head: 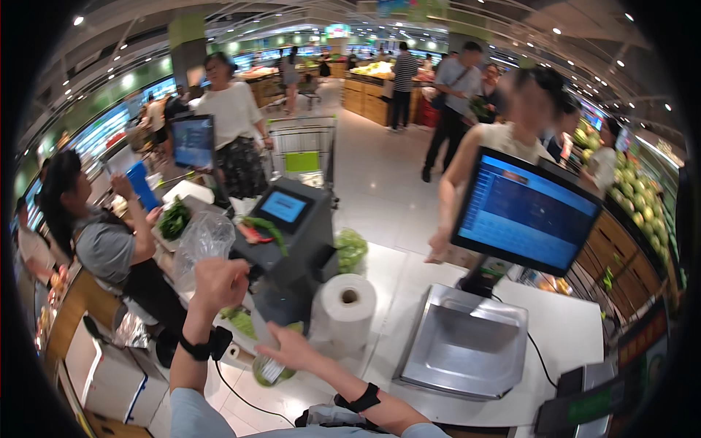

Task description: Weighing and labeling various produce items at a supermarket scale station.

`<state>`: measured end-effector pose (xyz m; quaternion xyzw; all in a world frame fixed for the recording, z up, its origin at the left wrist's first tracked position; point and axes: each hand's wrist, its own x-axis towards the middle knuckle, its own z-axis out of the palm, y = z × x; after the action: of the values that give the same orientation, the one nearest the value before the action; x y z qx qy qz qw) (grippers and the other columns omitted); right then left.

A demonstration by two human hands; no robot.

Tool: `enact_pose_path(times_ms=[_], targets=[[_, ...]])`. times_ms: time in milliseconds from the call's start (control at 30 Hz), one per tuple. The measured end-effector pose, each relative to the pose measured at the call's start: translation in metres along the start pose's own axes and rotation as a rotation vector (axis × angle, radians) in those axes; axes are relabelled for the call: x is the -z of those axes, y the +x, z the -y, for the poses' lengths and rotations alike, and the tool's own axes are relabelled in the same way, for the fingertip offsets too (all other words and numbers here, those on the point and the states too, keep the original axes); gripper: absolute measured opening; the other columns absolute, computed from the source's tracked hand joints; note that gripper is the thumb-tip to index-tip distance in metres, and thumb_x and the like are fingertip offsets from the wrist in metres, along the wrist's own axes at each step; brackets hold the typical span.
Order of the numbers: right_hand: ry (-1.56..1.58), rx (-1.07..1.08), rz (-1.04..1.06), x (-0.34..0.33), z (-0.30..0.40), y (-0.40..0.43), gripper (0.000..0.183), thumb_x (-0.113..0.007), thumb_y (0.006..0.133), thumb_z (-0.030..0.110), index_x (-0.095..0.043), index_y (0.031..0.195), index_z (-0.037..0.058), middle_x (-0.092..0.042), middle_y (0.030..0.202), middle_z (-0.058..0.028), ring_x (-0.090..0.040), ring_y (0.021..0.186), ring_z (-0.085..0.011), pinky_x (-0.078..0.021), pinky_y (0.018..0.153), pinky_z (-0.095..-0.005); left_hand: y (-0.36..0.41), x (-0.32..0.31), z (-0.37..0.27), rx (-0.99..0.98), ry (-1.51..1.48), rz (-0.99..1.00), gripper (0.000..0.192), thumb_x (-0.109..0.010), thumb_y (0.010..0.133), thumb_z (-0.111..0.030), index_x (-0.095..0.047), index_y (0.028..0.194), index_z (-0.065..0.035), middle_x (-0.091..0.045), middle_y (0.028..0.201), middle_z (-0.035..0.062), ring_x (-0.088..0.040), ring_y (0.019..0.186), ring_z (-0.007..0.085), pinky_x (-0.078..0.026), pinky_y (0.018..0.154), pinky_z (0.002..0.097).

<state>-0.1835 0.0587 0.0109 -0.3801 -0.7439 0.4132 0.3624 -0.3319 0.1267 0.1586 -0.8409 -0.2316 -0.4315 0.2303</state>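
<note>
My left hand (220, 283) is raised in a closed fist, with a dark band on the wrist. A puffed clear plastic bag (207, 241) shows right behind it; whether the fist grips this bag is unclear. Lower and to the right, my right hand (293, 346) reaches in with its fingers apart, slightly blurred. Just below its fingertips is a bagged piece of green produce (264, 372) bearing a white label. Pale green produce (240, 322) lies below my left fist. A large roll of plastic bags (349, 306) stands upright beyond my right hand.
A steel weighing scale (465, 342) with a tilted touchscreen (526, 211) stands at right. Green and red peppers (265, 232) lie on a dark scale unit (293, 235). Bagged greens (350, 251) sit beside it. A co-worker (118, 235) stands left; customers and a shopping cart (302, 148) are across the counter.
</note>
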Motion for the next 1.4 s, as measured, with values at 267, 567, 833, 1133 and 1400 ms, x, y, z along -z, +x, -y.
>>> enact_pose_path(times_ms=[267, 567, 833, 1133, 1400], targets=[[0.12, 0.047, -0.191, 0.098, -0.017, -0.115, 0.052, -0.07, 0.075, 0.033, -0.052, 0.115, 0.0039, -0.053, 0.112, -0.0134, -0.053, 0.103, -0.025, -0.0404, 0.091, -0.0323, 0.125, -0.006, -0.12, -0.386, -0.209, 0.019, 0.023, -0.055, 0.055, 0.005, -0.054, 0.073, -0.0097, -0.039, 0.047, -0.003, -0.037, 0.036, 0.0153, -0.027, 0.038, 0.0296], [1.33, -0.026, -0.728, 0.18, -0.057, -0.17, 0.042, -0.037, 0.095, 0.03, -0.035, 0.133, 0.0122, -0.051, 0.123, -0.0084, -0.051, 0.112, -0.0228, -0.0459, 0.09, -0.0365, 0.228, -0.1, -0.167, -0.389, -0.232, -0.008, 0.016, -0.058, 0.067, -0.001, -0.054, 0.08, -0.01, -0.046, 0.049, 0.0016, -0.047, 0.04, 0.0216, -0.034, 0.041, 0.0329], [1.378, -0.149, -0.835, 0.219, -0.062, -0.208, 0.046, -0.03, 0.097, 0.037, -0.025, 0.138, 0.0161, -0.033, 0.137, -0.0164, -0.034, 0.127, -0.0317, -0.0334, 0.101, -0.0557, 0.248, -0.209, -0.154, -0.356, -0.212, 0.15, 0.008, -0.054, 0.077, -0.009, -0.051, 0.084, -0.0111, -0.051, 0.051, 0.0057, -0.054, 0.046, 0.0244, -0.039, 0.043, 0.0345], [1.3, -0.124, -0.948, 0.233, -0.082, -0.226, 0.042, -0.035, 0.097, 0.029, -0.029, 0.135, 0.0116, -0.036, 0.135, -0.0196, -0.037, 0.125, -0.0339, -0.0385, 0.099, -0.0508, 0.202, -0.304, -0.132, -0.096, -0.032, 0.63, 0.015, -0.049, 0.082, -0.021, -0.049, 0.094, -0.0117, -0.061, 0.062, 0.0131, -0.059, 0.058, 0.036, -0.044, 0.051, 0.0469], [1.265, -0.114, -1.017, 0.238, -0.093, -0.232, 0.043, -0.042, 0.094, 0.03, -0.034, 0.132, 0.0116, -0.039, 0.133, -0.0159, -0.039, 0.121, -0.0296, -0.0352, 0.1, -0.0456, 0.186, -0.307, -0.107, -0.04, 0.056, 0.735, 0.042, -0.06, 0.079, -0.026, -0.047, 0.116, -0.0106, -0.057, 0.107, 0.0162, -0.055, 0.102, 0.0319, -0.044, 0.083, 0.0426]])
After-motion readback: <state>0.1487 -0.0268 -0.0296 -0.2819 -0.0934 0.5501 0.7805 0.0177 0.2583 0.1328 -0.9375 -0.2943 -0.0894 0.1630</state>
